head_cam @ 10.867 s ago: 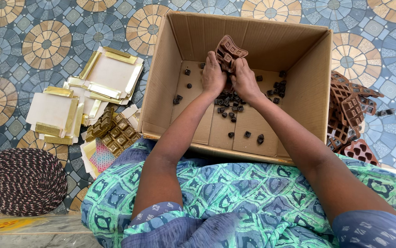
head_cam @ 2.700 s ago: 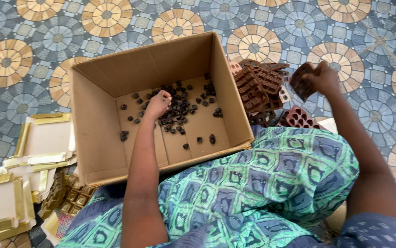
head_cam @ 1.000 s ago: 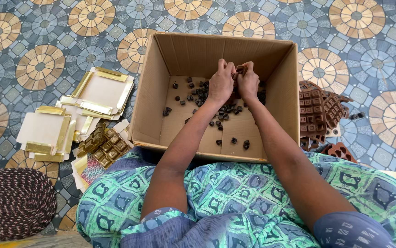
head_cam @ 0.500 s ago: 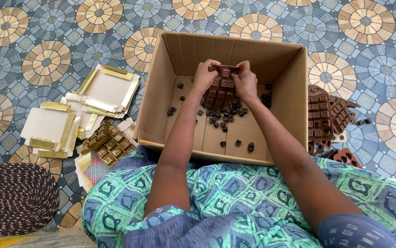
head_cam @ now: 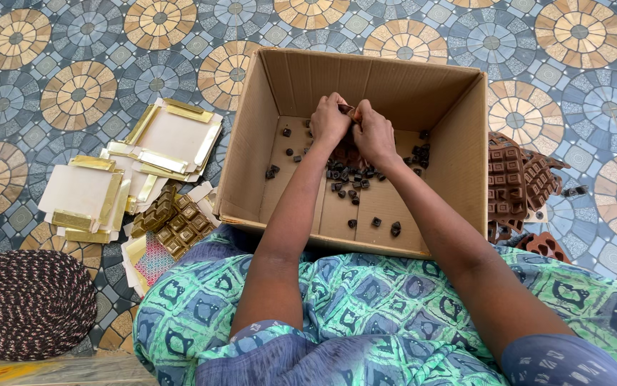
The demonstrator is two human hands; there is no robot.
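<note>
While gripped, mould (head_cam: 349,111) mostly hidden

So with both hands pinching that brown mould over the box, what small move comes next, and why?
Probably flex the brown silicone mould held between the left hand and right hand, so more pieces drop: it sits over the dark chocolate pieces in the open cardboard box.

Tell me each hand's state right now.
Left hand: closed on the brown flexible mould over the cardboard box.
Right hand: closed on the same mould.
</note>
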